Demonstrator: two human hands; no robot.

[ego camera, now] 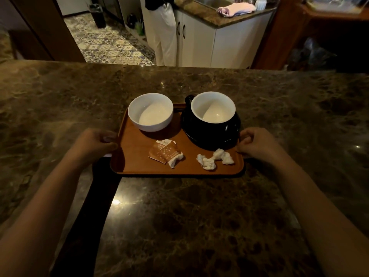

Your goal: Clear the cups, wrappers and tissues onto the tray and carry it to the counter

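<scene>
A brown tray (139,164) rests on the dark marble counter (199,216). On it stand a white cup (150,111) at the back left and a black cup with a white inside (212,108) on a black saucer (209,139) at the back right. An orange crumpled wrapper (165,153) lies in the front middle, and a white crumpled tissue (214,160) lies to its right. My left hand (95,143) is curled around the tray's left edge. My right hand (257,143) is curled at the tray's right edge.
Beyond the counter's far edge is a tiled kitchen floor (107,41) with a person in white trousers (162,31) beside white cabinets (209,43). A second countertop with a sink and a pink cloth (235,9) lies at the back. A wooden post (277,31) stands at the right.
</scene>
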